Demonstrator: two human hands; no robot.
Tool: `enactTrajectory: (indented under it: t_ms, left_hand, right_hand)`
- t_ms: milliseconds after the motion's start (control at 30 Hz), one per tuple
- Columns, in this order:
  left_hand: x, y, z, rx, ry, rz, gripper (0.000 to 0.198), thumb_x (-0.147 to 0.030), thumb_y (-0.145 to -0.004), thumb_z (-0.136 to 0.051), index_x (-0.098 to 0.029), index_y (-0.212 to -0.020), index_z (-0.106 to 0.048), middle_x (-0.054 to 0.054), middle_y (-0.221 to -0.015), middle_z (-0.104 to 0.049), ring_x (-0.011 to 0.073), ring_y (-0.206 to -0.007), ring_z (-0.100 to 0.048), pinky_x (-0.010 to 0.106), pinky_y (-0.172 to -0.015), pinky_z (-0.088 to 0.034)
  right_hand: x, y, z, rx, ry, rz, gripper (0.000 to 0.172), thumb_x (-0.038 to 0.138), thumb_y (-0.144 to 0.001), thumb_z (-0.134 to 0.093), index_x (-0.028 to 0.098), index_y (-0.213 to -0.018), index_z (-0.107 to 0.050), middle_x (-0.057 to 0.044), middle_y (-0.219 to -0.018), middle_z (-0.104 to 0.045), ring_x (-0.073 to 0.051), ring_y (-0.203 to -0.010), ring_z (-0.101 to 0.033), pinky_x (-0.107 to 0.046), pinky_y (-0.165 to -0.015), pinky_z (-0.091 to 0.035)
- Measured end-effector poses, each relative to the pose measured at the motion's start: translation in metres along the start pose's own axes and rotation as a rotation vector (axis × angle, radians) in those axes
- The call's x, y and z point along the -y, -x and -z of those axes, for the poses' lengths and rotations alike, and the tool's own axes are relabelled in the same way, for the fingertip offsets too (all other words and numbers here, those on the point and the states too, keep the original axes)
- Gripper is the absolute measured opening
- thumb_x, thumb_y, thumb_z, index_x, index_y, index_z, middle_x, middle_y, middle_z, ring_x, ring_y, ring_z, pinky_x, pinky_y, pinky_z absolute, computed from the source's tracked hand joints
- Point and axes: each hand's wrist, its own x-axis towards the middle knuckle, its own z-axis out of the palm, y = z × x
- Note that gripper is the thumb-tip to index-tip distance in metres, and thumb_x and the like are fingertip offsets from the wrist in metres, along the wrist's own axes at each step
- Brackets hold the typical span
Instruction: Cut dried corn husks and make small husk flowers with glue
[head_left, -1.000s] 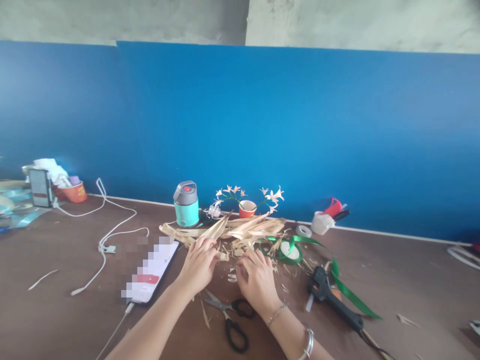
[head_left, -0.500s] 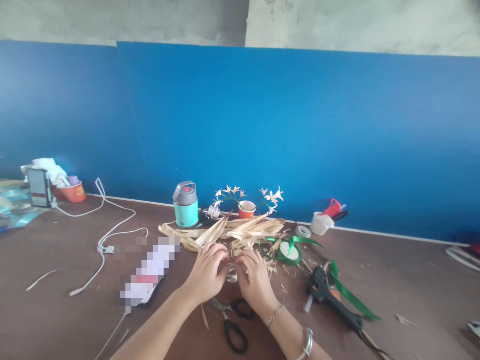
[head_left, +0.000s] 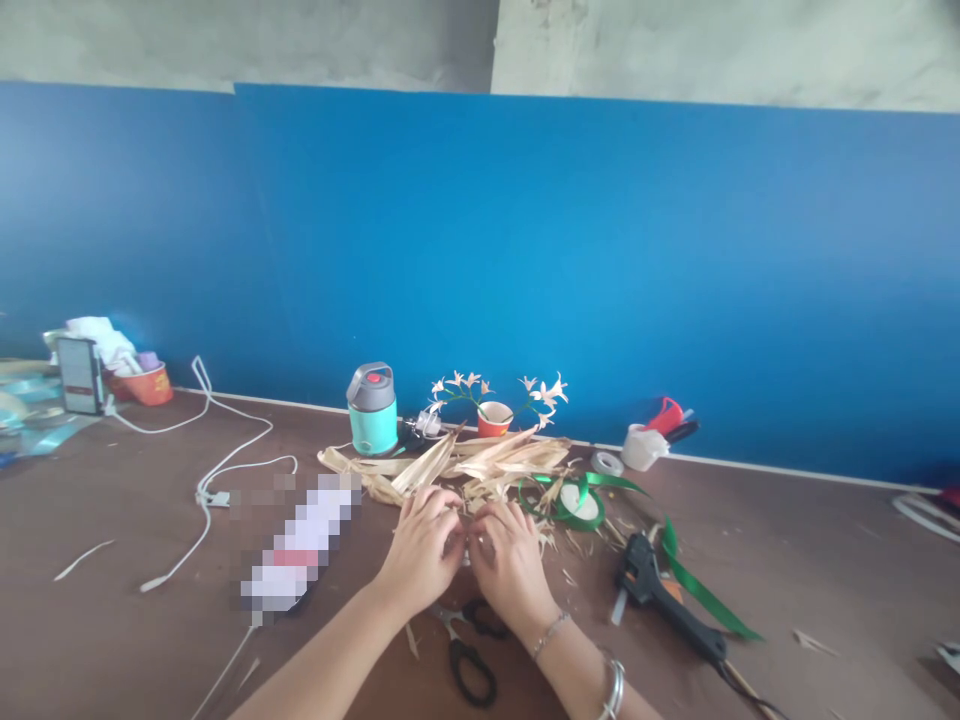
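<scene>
My left hand (head_left: 421, 547) and my right hand (head_left: 508, 552) meet over the brown table (head_left: 135, 600), fingertips pinched together on a small pale scrap of dried leaf that is mostly hidden between them. Just beyond the fingers lies a heap of dried husk leaves (head_left: 465, 462). Black-handled scissors (head_left: 466, 655) lie under my wrists. A green ribbon roll (head_left: 579, 500) sits right of the heap, and a black glue gun (head_left: 660, 595) lies farther right. My right wrist wears bracelets.
A teal flask (head_left: 373, 408), an orange cup with paper flowers (head_left: 495, 412), a tape roll (head_left: 606, 462) and a white cup (head_left: 643, 445) stand along the blue wall. A phone (head_left: 300, 545) and white cables (head_left: 217, 470) lie left. Clutter sits at the far left.
Both hands drew together and back toward me from the husk heap, closing on a small scrap. The view shifted slightly.
</scene>
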Motion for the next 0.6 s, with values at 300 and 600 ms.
enactTrajectory:
  t_ms: [300, 600]
  left_hand:
    - [-0.0064, -0.0007, -0.0043, -0.116, -0.03, 0.055, 0.012, -0.009, -0.073, -0.053, -0.019, -0.067, -0.057, 0.006, -0.097, -0.062, 0.0232, -0.098, -0.05, 0.04, -0.084, -0.035]
    - [-0.003, 0.0003, -0.0032, -0.099, -0.055, 0.058, 0.011, -0.011, -0.074, -0.054, -0.021, -0.072, -0.059, 0.005, -0.101, -0.061, 0.0234, -0.101, -0.05, 0.039, -0.085, -0.036]
  right_hand:
    - [-0.0028, -0.0012, -0.0015, -0.095, 0.087, -0.137, 0.015, 0.009, -0.069, -0.057, 0.019, -0.06, -0.051, -0.002, -0.076, -0.059, -0.019, -0.076, -0.048, -0.032, -0.07, -0.029]
    - [0.0035, -0.0021, 0.0048, -0.042, 0.008, -0.016, 0.019, 0.009, -0.072, -0.055, 0.022, -0.084, -0.06, -0.003, -0.093, -0.06, -0.02, -0.086, -0.049, -0.032, -0.073, -0.032]
